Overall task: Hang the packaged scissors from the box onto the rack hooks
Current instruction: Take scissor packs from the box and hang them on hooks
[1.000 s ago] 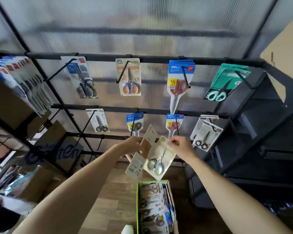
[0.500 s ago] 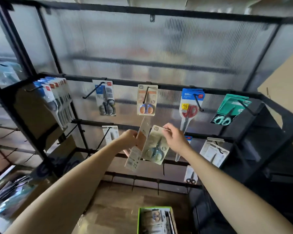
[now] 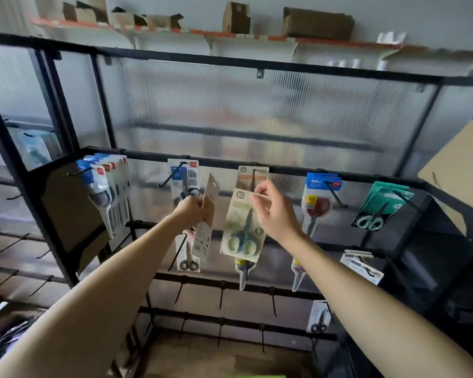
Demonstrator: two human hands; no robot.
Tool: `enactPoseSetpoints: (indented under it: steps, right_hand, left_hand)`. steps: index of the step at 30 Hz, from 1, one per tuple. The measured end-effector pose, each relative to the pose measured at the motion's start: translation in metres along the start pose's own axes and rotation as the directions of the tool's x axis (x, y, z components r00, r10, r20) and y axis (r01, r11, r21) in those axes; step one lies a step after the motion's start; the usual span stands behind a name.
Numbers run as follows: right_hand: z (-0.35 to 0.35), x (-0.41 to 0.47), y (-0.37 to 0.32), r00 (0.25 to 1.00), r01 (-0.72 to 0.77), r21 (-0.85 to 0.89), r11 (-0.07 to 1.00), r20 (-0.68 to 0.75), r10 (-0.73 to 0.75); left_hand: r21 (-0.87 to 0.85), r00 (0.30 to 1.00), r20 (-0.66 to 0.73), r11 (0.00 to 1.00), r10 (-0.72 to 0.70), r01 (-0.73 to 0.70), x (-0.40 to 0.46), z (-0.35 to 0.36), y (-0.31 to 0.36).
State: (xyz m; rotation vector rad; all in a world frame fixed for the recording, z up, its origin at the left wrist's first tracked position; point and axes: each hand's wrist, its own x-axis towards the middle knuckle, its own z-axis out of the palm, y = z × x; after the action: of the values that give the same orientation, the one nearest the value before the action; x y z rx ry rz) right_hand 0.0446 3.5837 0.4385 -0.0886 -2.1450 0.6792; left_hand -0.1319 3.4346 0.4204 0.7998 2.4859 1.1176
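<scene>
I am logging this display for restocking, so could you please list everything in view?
Rack: one, black, across the frame.
Hooks: many, black, on the rack bars.
Hung scissor packs: several; blue-white row left, red-handled, teal right.
Held packs: two; beige with blue scissors in right hand, another edge-on in left.
Cardboard boxes: several, brown, top shelf.
Hands: left, right, each gripping a pack.
</scene>
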Motion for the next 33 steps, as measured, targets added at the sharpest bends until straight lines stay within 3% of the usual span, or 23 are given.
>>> enactPoseSetpoints:
  steps: [4,14,21,29,33]
  right_hand:
    - [-0.004,0.006,-0.006,0.999,0.016,-0.002,1.0,-0.044,-0.016]
    - [-0.011,0.02,-0.02,0.977,-0.187,-0.01,0.982,0.101,0.187]
    - [-0.012,0.02,-0.028,0.984,-0.118,-0.159,0.98,0.115,0.137]
    - [-0.011,0.007,-0.022,0.974,-0.22,0.061,0.974,0.066,0.216]
    - [-0.011,0.015,-0.027,0.978,-0.2,0.04,0.979,0.062,0.198]
  left_hand:
    - [0.025,0.999,0.017,0.999,0.038,-0.038,0.008,-0.007,0.008]
    - [-0.018,0.993,0.097,0.998,0.066,-0.065,0.012,-0.006,0.026]
    - [0.041,0.993,0.073,0.994,0.094,-0.097,0.015,0.001,0.033]
    - [0.013,0.991,0.089,0.995,0.096,-0.098,0.015,0.001,0.033]
    - [0.02,0.992,0.093,0.996,0.087,-0.09,0.013,0.0,0.034]
